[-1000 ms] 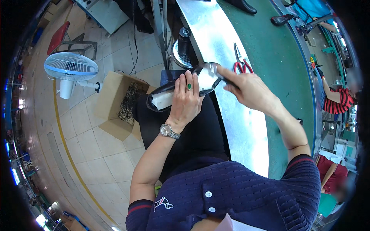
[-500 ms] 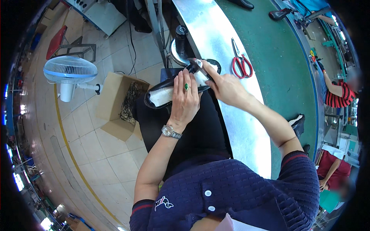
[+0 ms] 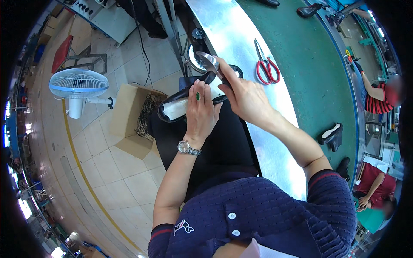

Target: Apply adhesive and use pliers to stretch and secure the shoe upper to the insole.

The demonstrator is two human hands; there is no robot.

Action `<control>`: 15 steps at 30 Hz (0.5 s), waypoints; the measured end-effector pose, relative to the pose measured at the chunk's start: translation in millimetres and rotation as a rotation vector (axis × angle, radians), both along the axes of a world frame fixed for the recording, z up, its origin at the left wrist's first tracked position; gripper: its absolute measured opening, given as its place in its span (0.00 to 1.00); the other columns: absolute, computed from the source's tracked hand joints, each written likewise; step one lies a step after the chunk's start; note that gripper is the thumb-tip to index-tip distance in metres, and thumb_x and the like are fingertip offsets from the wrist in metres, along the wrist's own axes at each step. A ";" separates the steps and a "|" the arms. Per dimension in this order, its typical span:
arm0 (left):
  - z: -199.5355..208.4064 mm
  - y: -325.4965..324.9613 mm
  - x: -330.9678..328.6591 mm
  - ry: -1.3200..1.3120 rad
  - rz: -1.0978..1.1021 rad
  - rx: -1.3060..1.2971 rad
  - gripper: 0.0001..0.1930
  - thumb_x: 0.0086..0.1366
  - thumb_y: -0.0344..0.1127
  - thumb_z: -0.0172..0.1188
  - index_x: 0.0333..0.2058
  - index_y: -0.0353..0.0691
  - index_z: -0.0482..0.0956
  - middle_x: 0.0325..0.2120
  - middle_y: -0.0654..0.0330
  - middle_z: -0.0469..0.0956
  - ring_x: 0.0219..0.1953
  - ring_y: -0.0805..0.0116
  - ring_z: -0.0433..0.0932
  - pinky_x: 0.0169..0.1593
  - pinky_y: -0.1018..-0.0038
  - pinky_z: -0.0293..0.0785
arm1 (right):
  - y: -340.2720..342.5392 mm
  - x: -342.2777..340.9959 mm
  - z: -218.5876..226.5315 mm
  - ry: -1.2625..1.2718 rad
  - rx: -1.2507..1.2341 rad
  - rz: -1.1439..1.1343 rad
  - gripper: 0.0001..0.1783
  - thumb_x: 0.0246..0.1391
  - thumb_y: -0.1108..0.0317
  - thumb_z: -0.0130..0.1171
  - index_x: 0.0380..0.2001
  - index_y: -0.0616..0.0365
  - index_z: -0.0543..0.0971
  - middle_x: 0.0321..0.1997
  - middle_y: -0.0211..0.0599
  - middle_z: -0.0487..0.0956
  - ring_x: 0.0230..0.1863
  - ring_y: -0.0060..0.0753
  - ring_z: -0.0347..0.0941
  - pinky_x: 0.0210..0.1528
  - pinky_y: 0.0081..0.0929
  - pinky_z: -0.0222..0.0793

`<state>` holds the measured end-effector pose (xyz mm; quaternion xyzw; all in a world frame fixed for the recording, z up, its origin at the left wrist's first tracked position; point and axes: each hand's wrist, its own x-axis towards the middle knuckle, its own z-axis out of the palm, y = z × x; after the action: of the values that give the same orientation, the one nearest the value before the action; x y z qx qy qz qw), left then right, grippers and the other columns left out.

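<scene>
While left hand [image 3: 201,112] stays on shoe [image 3: 180,105], right hand [image 3: 245,96] shifted fwd.

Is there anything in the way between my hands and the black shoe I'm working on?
Nothing visible. The left hand already lies on the black shoe, gripping it over the lap, and the right hand holds a metal blade at the shoe's far end. The red scissors lie apart on the bench.
</scene>
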<state>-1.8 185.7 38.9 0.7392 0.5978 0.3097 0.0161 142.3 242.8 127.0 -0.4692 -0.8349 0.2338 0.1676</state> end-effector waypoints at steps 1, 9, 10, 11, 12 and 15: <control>4.4 2.3 1.4 0.002 -0.003 0.002 0.38 0.48 0.33 0.72 0.54 0.26 0.60 0.53 0.42 0.64 0.59 0.43 0.65 0.64 0.57 0.62 | -1.0 2.9 -7.2 0.002 0.002 -0.003 0.37 0.57 0.67 0.54 0.68 0.44 0.53 0.22 0.51 0.78 0.25 0.57 0.77 0.27 0.49 0.70; 37.0 47.6 -14.6 -0.139 -0.112 -0.368 0.55 0.36 0.43 0.79 0.61 0.28 0.58 0.56 0.42 0.68 0.57 0.46 0.69 0.59 0.61 0.68 | -2.7 50.6 -14.6 0.138 -0.607 0.006 0.32 0.60 0.67 0.53 0.66 0.54 0.57 0.27 0.45 0.80 0.32 0.41 0.80 0.38 0.38 0.74; 40.8 53.0 -12.1 -0.095 -0.121 -0.432 0.57 0.34 0.44 0.80 0.61 0.27 0.57 0.57 0.41 0.66 0.58 0.47 0.69 0.59 0.62 0.68 | -1.3 53.0 -13.8 0.356 -0.813 -0.054 0.32 0.63 0.67 0.51 0.66 0.58 0.55 0.34 0.46 0.80 0.37 0.39 0.81 0.43 0.35 0.75; 42.6 57.4 -10.7 -0.049 -0.129 -0.497 0.59 0.32 0.45 0.80 0.61 0.25 0.56 0.58 0.40 0.64 0.58 0.47 0.69 0.60 0.63 0.68 | 0.6 52.9 -12.0 0.578 -1.015 -0.114 0.32 0.65 0.66 0.49 0.67 0.63 0.53 0.41 0.48 0.81 0.41 0.37 0.81 0.47 0.32 0.76; 38.6 60.7 -11.5 -0.032 -0.122 -0.486 0.62 0.29 0.49 0.81 0.61 0.27 0.57 0.58 0.40 0.64 0.56 0.46 0.70 0.57 0.62 0.69 | 5.9 53.9 -6.2 0.626 -1.159 -0.179 0.31 0.66 0.67 0.47 0.67 0.66 0.51 0.45 0.54 0.80 0.45 0.44 0.80 0.52 0.34 0.75; 33.9 61.1 -0.8 -0.027 -0.092 -0.444 0.60 0.30 0.47 0.80 0.61 0.29 0.58 0.56 0.43 0.64 0.52 0.46 0.72 0.56 0.61 0.70 | 22.0 61.7 -15.7 0.792 -1.337 -0.162 0.31 0.66 0.67 0.46 0.67 0.65 0.51 0.46 0.57 0.79 0.47 0.45 0.80 0.49 0.34 0.77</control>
<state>-2.6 246.8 72.8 0.7398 0.6166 0.1796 0.2006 204.0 264.8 111.3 -0.4119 -0.3578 0.8243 0.1512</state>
